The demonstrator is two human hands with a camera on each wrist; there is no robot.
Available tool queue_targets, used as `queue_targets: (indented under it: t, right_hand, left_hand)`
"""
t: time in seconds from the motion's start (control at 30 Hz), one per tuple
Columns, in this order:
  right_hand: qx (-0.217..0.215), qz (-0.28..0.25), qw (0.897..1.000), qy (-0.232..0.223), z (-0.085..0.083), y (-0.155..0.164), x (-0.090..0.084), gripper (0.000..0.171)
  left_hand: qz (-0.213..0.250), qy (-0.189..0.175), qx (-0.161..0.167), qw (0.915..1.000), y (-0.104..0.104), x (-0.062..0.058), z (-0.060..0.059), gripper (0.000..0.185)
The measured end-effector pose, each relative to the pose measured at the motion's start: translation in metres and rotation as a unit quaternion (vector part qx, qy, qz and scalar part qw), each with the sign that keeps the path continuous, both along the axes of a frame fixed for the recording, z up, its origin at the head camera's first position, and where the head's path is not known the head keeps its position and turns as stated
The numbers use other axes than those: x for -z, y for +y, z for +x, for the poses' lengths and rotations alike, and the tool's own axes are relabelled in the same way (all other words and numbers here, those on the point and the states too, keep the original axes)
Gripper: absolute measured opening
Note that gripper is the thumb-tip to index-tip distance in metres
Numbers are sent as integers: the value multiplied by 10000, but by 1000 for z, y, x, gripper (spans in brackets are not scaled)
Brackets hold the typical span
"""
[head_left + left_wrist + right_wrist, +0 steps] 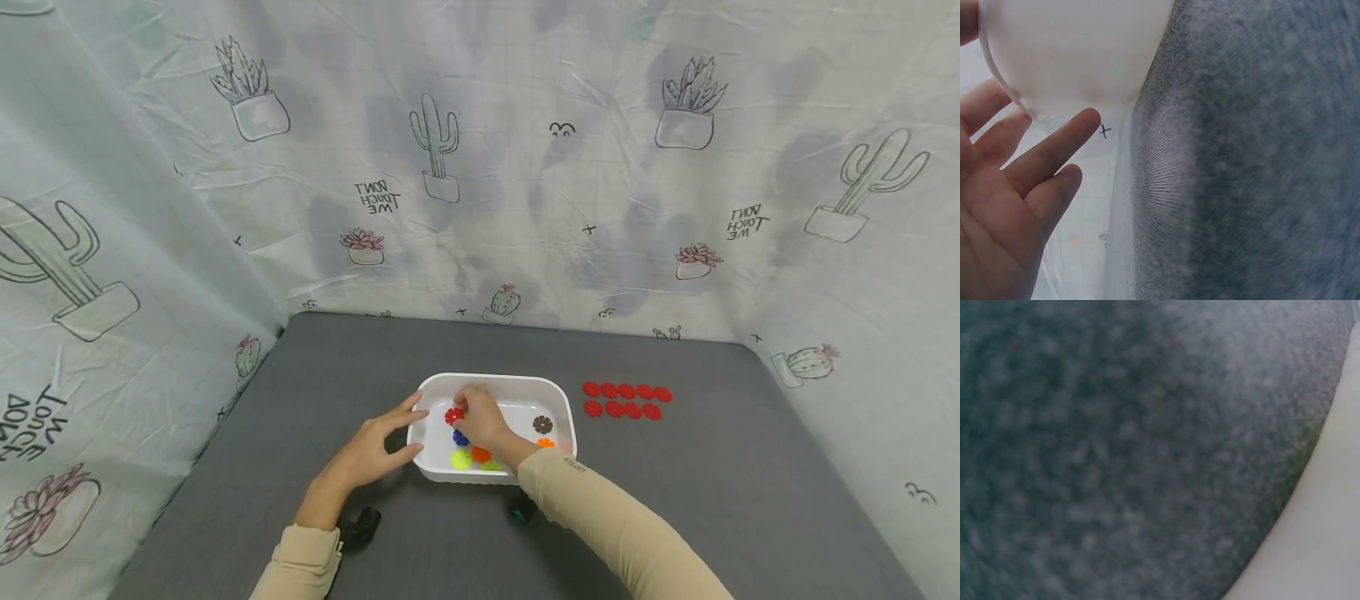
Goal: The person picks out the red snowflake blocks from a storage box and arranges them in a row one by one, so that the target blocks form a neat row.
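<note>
A white rectangular plastic tray (pixel 487 478) sits on the grey table and holds several small notched discs. My right hand (pixel 483 419) reaches down inside it, finger and thumb pinching a red notched disc (pixel 452 416). Just below that lies a blue disc (pixel 460 437), with a yellow disc (pixel 461 459) and an orange disc (pixel 481 454) nearer the front wall. My left hand (pixel 367 450) rests against the tray's left end, fingers mostly straight at the rim. In the left wrist view the left hand (pixel 1010 194) touches the tray's outer wall (pixel 1085 50). The right wrist view shows no fingers.
Two rows of red discs (pixel 626 400) lie on the table (pixel 712 483) right of the tray. Inside its right end are a brown disc (pixel 542 425) and an orange one (pixel 546 443). Dark objects sit near both wrists. A cactus-print curtain (pixel 480 167) surrounds the table.
</note>
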State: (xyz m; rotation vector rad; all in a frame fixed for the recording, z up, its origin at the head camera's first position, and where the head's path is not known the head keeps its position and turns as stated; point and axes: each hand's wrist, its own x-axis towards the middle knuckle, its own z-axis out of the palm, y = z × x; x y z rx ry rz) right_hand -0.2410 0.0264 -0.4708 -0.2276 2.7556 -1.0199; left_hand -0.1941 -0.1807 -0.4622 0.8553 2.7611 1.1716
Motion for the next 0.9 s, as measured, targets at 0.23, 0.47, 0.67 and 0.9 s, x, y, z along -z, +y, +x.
queue_targets:
  t: [0.23, 0.47, 0.67, 0.9]
  right_hand:
    - [-485, 462, 9972, 320, -2, 1, 2, 26]
    - [-964, 740, 9888, 867, 2, 5, -1, 31]
    - [-1047, 793, 9877, 846, 0, 6, 0, 32]
    - [-878, 360, 9942, 502, -1, 6, -3, 33]
  left_hand:
    - [-78, -88, -83, 9999, 1, -2, 0, 51]
    - [-54, 17, -82, 10000, 3, -1, -1, 50]
    - [-23, 77, -98, 9999, 3, -1, -1, 50]
    - [-2, 103, 17, 9999, 1, -3, -1, 50]
